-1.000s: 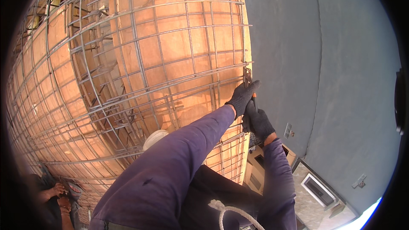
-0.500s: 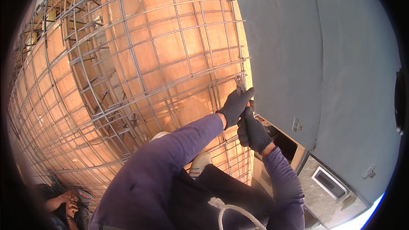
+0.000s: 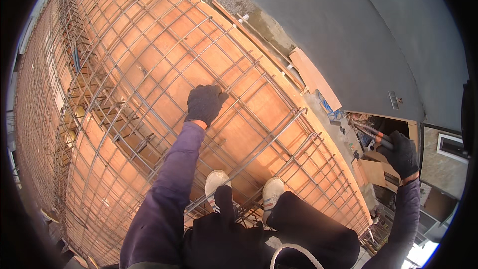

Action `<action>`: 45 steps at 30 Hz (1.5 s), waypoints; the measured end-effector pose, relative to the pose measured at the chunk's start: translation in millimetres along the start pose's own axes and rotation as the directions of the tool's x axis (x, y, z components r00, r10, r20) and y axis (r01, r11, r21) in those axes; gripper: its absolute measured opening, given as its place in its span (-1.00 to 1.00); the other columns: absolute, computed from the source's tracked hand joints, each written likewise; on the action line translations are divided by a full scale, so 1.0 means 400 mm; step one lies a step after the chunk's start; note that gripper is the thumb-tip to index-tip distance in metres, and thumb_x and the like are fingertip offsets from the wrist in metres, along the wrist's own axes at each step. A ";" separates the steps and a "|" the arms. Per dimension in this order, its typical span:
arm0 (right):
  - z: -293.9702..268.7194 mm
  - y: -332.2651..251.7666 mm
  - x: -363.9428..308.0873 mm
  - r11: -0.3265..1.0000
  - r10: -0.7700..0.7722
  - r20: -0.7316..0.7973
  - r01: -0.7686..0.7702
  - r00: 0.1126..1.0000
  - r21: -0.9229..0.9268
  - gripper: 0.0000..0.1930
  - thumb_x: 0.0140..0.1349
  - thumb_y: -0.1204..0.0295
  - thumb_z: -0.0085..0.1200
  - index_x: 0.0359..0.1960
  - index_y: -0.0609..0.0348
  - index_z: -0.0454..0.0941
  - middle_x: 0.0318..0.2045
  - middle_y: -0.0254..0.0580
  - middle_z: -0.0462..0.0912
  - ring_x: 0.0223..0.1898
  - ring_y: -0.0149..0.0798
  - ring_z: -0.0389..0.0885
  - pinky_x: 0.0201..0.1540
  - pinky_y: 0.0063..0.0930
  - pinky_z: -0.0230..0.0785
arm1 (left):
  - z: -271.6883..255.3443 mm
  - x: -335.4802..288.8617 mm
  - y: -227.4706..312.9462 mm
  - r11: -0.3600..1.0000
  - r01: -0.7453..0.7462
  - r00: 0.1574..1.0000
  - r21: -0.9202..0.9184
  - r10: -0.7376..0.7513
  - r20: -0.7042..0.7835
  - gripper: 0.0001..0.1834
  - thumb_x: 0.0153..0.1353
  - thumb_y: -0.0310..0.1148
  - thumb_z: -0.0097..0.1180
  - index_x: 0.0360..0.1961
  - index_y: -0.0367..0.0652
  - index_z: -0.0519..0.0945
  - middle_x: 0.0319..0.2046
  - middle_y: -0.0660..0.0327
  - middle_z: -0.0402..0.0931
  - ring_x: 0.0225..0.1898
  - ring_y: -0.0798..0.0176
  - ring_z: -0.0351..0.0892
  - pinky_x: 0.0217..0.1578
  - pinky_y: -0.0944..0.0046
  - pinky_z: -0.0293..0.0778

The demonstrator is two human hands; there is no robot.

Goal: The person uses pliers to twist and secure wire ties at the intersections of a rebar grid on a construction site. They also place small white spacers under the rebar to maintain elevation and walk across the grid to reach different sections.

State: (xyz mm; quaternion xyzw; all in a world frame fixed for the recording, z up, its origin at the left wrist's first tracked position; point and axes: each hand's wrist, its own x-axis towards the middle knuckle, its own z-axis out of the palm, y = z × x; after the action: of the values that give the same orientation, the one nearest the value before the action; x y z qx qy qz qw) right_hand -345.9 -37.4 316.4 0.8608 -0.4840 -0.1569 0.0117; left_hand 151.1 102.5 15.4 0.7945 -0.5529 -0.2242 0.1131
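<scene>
The left fingers [image 3: 213,90] are gripping the steel grid [image 3: 274,137] beneath them; the right fingers [image 3: 397,142] are holding an orange-banded tool [image 3: 382,136].

The bar grid [image 3: 149,69] lies over the boards [image 3: 256,114], with the left hand [image 3: 206,103] at the grid, ahead of both shoes [image 3: 217,182]. Right of the boards' edge, the right hand [image 3: 401,155] holds a tool [image 3: 379,137]. A loose panel [image 3: 314,77] lies between that edge and the wall [image 3: 338,35], upper right
</scene>
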 end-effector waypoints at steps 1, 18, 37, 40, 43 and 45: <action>-0.016 0.055 -0.013 0.998 -0.057 -0.068 0.055 0.996 -0.034 -0.55 -0.09 0.22 0.57 -0.32 0.11 0.52 -0.46 -0.05 0.66 -0.37 0.12 0.70 -0.35 -0.06 0.50 | 0.005 0.012 0.000 0.999 0.032 0.998 -0.033 -0.031 0.051 -0.52 0.33 0.06 0.20 -0.33 -0.21 0.76 -0.42 0.07 0.71 -0.29 -0.04 0.71 -0.18 -0.04 0.55; 0.349 -0.388 -0.383 0.610 -0.131 0.471 -0.303 0.873 0.732 -0.83 0.38 0.26 0.13 -0.09 -0.06 0.68 -0.36 -0.07 0.62 -0.34 0.02 0.70 -0.31 -0.11 0.55 | 0.019 0.018 0.054 0.983 0.129 0.974 0.132 -0.150 0.167 -0.45 0.34 0.08 0.17 -0.04 -0.26 0.68 -0.21 -0.02 0.73 -0.12 -0.14 0.72 0.01 -0.09 0.56; 0.631 -0.601 -0.347 0.094 -0.196 0.214 -0.199 0.957 0.976 -0.71 0.47 0.21 0.05 -0.09 0.21 0.56 -0.23 -0.17 0.65 -0.18 -0.31 0.69 -0.22 -0.28 0.56 | 0.052 -0.428 0.366 0.162 0.721 0.690 -0.673 -0.094 0.717 -0.57 0.51 -0.13 0.15 0.16 -0.28 0.61 -0.10 0.15 0.67 -0.09 0.25 0.72 -0.06 0.27 0.65; 0.648 -0.583 -0.349 0.130 -0.146 0.178 -0.159 0.973 0.979 -0.68 0.46 0.16 0.10 -0.07 0.19 0.57 -0.22 -0.03 0.65 -0.17 -0.22 0.72 -0.24 -0.22 0.57 | 0.053 -0.434 0.355 0.125 0.730 0.682 -0.672 -0.059 0.729 -0.57 0.51 -0.15 0.14 0.16 -0.30 0.60 -0.07 0.10 0.67 -0.07 0.22 0.73 -0.05 0.26 0.66; 0.662 -0.516 -0.354 -0.378 0.067 0.631 -0.565 0.773 0.733 -0.66 0.44 0.12 0.14 -0.08 0.17 0.55 -0.29 0.04 0.66 -0.37 -0.13 0.74 -0.32 -0.20 0.57 | 0.045 -0.438 0.339 0.200 0.707 0.696 -0.679 -0.026 0.717 -0.58 0.52 -0.18 0.12 0.16 -0.32 0.58 -0.05 0.07 0.66 -0.05 0.20 0.72 -0.05 0.24 0.68; 0.684 -0.434 -0.354 -0.010 0.345 0.637 -0.676 0.690 0.737 -0.64 0.44 0.11 0.16 -0.11 0.19 0.48 -0.46 -0.04 0.66 -0.46 -0.10 0.73 -0.41 -0.17 0.50 | 0.042 -0.437 0.328 0.293 0.662 0.715 -0.690 0.027 0.698 -0.61 0.55 -0.23 0.07 0.19 -0.31 0.56 -0.03 0.07 0.65 -0.02 0.20 0.72 -0.05 0.24 0.69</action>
State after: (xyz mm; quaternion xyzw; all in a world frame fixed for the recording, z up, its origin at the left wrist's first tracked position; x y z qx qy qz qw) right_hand -347.2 209.3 63.3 0.4009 -0.7491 0.0726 -0.5224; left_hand -15.8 218.4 97.1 0.5753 -0.1508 -0.7439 0.3048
